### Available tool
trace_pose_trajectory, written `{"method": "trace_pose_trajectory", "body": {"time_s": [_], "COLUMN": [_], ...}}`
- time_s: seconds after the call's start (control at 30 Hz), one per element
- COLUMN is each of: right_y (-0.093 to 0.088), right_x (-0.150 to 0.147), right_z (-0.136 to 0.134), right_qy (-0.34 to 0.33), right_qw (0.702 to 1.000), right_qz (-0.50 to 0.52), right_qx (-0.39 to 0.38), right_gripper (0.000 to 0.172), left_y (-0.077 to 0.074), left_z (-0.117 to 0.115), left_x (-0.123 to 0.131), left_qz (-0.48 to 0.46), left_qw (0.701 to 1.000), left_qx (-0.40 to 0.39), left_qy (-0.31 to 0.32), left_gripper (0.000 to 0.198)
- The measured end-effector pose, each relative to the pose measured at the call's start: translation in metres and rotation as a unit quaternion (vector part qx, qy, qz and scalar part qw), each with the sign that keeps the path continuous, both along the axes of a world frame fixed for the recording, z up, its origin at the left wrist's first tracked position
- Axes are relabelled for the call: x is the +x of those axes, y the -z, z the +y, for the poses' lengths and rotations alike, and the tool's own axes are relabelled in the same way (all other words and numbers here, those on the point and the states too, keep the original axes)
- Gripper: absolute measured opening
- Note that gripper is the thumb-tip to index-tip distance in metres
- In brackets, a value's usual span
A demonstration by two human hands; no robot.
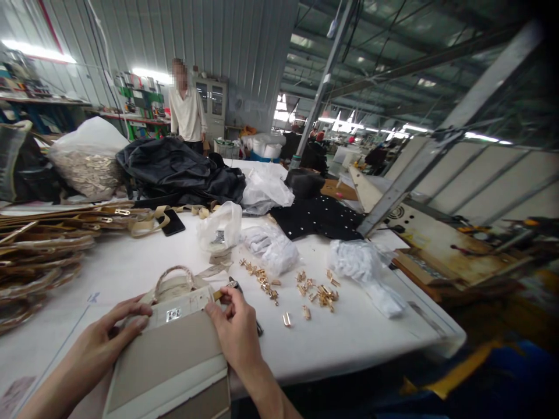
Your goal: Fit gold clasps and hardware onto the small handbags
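Observation:
A flat beige handbag (174,349) leans over the near edge of the table, its rounded handle (174,273) pointing away from me. Metal hardware (173,315) shows on its upper part. My left hand (120,326) grips the bag's upper left edge between thumb and fingers. At the upper right corner, my right hand (236,326) pinches the bag beside a small tan strap end (217,295). A dark tool (259,329), partly hidden behind that hand, lies on the table. Gold metal fittings (325,295) are scattered to the right.
Stacked brown bag pieces (43,256) fill the table's left side. Farther back are a phone (173,222), plastic bags (271,247), black material (314,218) and a sack of small pieces (89,169). A metal post (410,180) rises at right. A person (187,113) stands behind the table.

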State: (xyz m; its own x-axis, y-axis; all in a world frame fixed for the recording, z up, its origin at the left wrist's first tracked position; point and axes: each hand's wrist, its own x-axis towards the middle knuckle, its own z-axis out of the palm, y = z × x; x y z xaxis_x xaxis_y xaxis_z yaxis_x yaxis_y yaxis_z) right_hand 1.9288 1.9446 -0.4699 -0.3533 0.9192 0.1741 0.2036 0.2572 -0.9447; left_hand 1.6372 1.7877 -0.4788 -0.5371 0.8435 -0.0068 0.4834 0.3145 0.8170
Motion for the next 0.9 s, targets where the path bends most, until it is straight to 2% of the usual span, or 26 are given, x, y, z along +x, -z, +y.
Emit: {"method": "trace_pose_trajectory", "body": {"time_s": [0.1,0.2,0.33,0.4,0.47,0.53,0.57,0.67,0.77,0.83,0.9], "right_y": [-0.01,-0.034,-0.07,-0.083,-0.095,-0.103,-0.106,-0.107,-0.096,-0.085,-0.074], "right_x": [0.006,0.019,0.032,0.027,0.011,-0.011,-0.022,-0.045,-0.049,-0.043,-0.038], "right_z": [0.001,0.002,0.016,0.035,0.067,0.109,0.132,0.192,0.219,0.224,0.226], "right_qy": [-0.008,-0.009,-0.042,-0.076,-0.129,-0.193,-0.221,-0.302,-0.355,-0.35,-0.323], "right_qw": [1.0,0.999,0.995,0.984,0.953,0.898,0.868,0.787,0.716,0.704,0.725], "right_qz": [-0.022,-0.04,-0.042,-0.061,-0.102,-0.163,-0.2,-0.33,-0.415,-0.439,-0.448], "right_qx": [0.007,0.03,0.076,0.148,0.255,0.359,0.397,0.426,0.434,0.434,0.41], "right_gripper": [0.049,0.051,0.036,0.028,0.039,0.058,0.061,0.047,0.026,0.021,0.022], "left_y": [0.001,-0.001,-0.001,0.002,0.006,0.009,0.01,0.007,0.001,-0.002,-0.003], "left_z": [0.001,0.001,0.0,-0.001,-0.002,-0.003,-0.004,-0.006,-0.005,-0.004,-0.003], "left_x": [0.0,0.001,0.002,0.0,-0.002,-0.004,-0.004,-0.003,0.0,0.001,0.001], "left_qz": [-0.001,-0.007,-0.015,-0.016,-0.019,-0.023,-0.024,-0.029,-0.03,-0.031,-0.034], "left_qw": [1.0,1.0,1.0,1.0,1.0,1.0,1.0,1.0,1.0,0.999,0.999], "left_qx": [0.003,0.012,0.013,0.015,0.015,0.009,0.006,0.0,0.0,0.002,0.006], "left_qy": [-0.002,-0.006,-0.007,-0.007,-0.005,0.001,0.002,0.003,0.006,0.008,0.007], "left_gripper": [0.073,0.07,0.068,0.066,0.063,0.06,0.059,0.059,0.059,0.06,0.06]}}
